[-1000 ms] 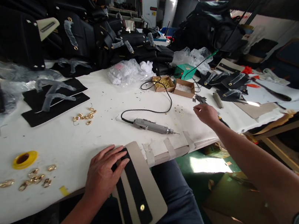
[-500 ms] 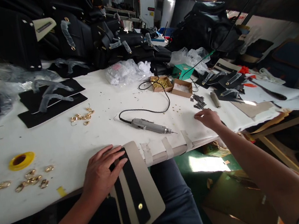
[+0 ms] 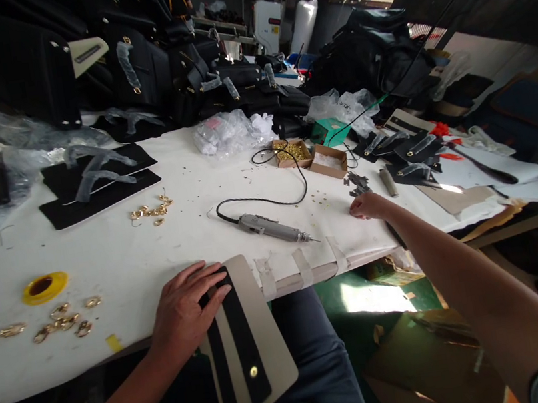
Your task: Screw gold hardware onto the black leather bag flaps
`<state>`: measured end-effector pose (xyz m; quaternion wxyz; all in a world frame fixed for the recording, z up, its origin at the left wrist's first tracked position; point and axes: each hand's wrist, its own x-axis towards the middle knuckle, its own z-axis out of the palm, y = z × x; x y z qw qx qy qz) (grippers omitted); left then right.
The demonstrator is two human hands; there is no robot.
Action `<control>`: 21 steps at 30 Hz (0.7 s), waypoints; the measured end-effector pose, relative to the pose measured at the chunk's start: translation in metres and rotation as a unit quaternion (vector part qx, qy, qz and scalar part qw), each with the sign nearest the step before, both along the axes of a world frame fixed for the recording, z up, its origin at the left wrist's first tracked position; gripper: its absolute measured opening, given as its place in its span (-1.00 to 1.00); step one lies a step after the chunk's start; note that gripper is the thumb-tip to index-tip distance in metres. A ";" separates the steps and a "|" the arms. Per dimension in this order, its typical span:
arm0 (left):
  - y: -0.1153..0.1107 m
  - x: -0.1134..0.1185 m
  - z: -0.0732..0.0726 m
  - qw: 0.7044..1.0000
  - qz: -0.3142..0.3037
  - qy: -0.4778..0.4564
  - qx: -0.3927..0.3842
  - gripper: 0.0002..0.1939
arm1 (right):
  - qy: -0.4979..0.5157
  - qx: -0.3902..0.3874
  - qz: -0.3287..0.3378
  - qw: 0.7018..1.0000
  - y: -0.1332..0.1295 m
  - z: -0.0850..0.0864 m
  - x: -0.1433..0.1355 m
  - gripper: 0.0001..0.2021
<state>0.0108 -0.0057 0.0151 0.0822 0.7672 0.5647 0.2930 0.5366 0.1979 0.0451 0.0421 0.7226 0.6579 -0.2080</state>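
Head view: at the lower centre of the frame, I'm seeing the left hand [image 3: 182, 312] lying open and flat across the upper end of a beige rectangular panel [image 3: 273, 349] with black strips, its long axis running from the counter [image 3: 188, 240] edge down toward the lap. The right hand [image 3: 368, 205] is hovering or resting well apart, rightward, near small dark flat pieces [image 3: 358, 183]; its fingers are curling inward, and I can't tell whether they're gripping anything. A grey cylindrical corded tool [image 3: 273, 228] is lying between the hands.

1 corded driver [image 3: 273, 228], 1 yellow tape roll [image 3: 30, 292], 2 open cardboard boxes [image 3: 328, 170], 1 green box [image 3: 328, 132], 1 beige panel [image 3: 273, 345], 2 black strips [image 3: 242, 333], 1 gold stud [image 3: 253, 371]
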 end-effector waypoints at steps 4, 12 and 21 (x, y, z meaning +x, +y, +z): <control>0.000 0.000 0.000 1.000 0.002 -0.001 0.000 -0.63 | 0.018 -0.096 -0.021 0.995 0.009 0.007 -0.001 -0.78; -0.001 0.000 -0.001 1.000 -0.001 -0.002 0.002 -0.69 | 0.035 0.001 -0.051 0.998 -0.006 0.006 -0.008 -0.89; -0.001 0.000 0.001 1.000 0.000 -0.004 0.000 -0.67 | 0.127 0.125 -0.066 0.982 -0.019 -0.008 -0.033 -0.72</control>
